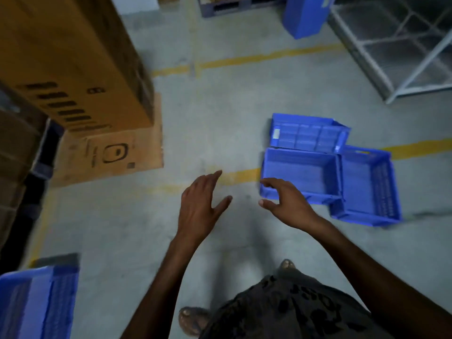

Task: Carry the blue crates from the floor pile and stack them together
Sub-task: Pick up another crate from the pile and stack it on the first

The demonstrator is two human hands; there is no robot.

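Observation:
Three blue crates lie together on the concrete floor at the right. The nearest crate (303, 171) sits open side up, a slotted crate (369, 184) lies to its right, and a third crate (308, 134) rests tipped behind them. My right hand (285, 201) hovers over the nearest crate's front left corner, fingers spread, holding nothing. My left hand (200, 204) is stretched out over bare floor to the left of that crate, fingers apart and empty. Another blue crate (36, 299), blurred, stands at the bottom left corner.
Tall cardboard boxes (73, 62) stand at the left on a flattened cardboard sheet (110, 155). A wire-mesh rack (403, 45) fills the upper right. A blue bin (305, 15) and a pallet (227, 4) are at the far back. Yellow lines (244, 58) cross the floor.

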